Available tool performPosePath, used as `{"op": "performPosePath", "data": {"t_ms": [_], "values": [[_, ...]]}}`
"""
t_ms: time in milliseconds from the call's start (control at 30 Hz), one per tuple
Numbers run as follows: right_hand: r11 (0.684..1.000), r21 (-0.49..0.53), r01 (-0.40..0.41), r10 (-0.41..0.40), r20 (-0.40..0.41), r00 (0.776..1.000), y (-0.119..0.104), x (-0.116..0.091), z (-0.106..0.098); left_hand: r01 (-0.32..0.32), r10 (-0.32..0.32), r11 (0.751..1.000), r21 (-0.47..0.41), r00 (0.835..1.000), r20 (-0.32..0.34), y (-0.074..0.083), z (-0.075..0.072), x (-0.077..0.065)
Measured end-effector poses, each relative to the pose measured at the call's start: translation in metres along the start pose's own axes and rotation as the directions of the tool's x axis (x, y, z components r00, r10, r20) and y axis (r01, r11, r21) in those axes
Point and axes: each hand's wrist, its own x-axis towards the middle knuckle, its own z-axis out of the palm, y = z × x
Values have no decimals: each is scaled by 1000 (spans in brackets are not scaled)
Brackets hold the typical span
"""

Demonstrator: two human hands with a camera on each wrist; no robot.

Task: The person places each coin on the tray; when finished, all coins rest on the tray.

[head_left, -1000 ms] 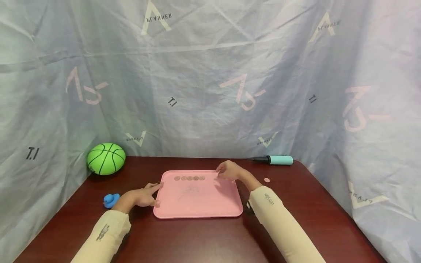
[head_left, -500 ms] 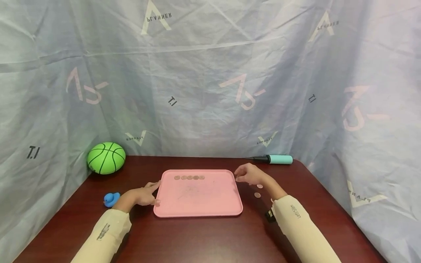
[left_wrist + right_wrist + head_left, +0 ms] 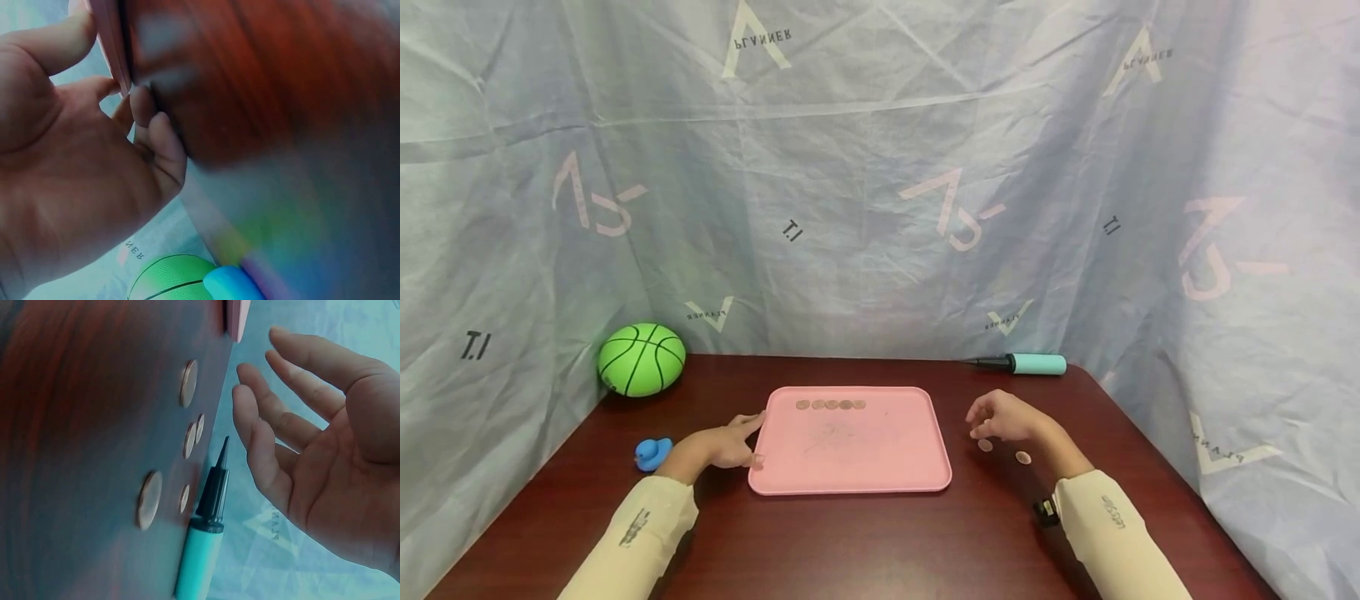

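At the left edge of the pink tray [image 3: 857, 479], my left hand [image 3: 727, 446] rests its thumb and forefinger, spread apart, on the rim. In the left wrist view its other fingers bend beside the tray edge. Several coins [image 3: 832, 405] lie flat in a row near the tray's far side. To the right of the tray, my right hand [image 3: 1009, 417] hovers over the table with loosely bent fingers and holds nothing. Below it lie a loose coin [image 3: 985, 446] and another coin [image 3: 1023, 457]. The right wrist view shows several coins [image 3: 150, 500] on the table.
A green ball [image 3: 642, 360] sits at the back left, with a blue rubber duck [image 3: 653, 454] nearer. A turquoise hand pump [image 3: 1037, 364] lies at the back right. A grey printed curtain [image 3: 850, 250] hangs behind the dark red table [image 3: 820, 550].
My right hand has moved off the tray's far right part, rightward and nearer, over the loose coins. The left hand and the row of coins have stayed in place.
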Motion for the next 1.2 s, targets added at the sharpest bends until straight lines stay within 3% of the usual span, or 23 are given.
{"op": "performPosePath", "data": {"t_ms": [233, 433, 633, 867, 1200], "values": [[998, 55, -43, 43, 14, 999, 9, -9, 3, -2, 2, 1000, 25, 1000, -2, 0, -1, 0], [999, 22, -26, 26, 10, 1000, 13, -9, 4, -10, 11, 1000, 9, 1000, -17, 0, -1, -5], [993, 0, -119, 119, 63, 991, 18, -13, 6, -30, 30, 999, 12, 999, -18, 3, 1, -6], [981, 45, -189, 185, 80, 979, 20, -18, 10, -19, 20, 1000, 20, 1000, -14, 5, 2, -6], [987, 38, -154, 149, 96, 984, 24, -14, 9, -26, 26, 999, 27, 1000, -16, 3, 2, -4]]}}
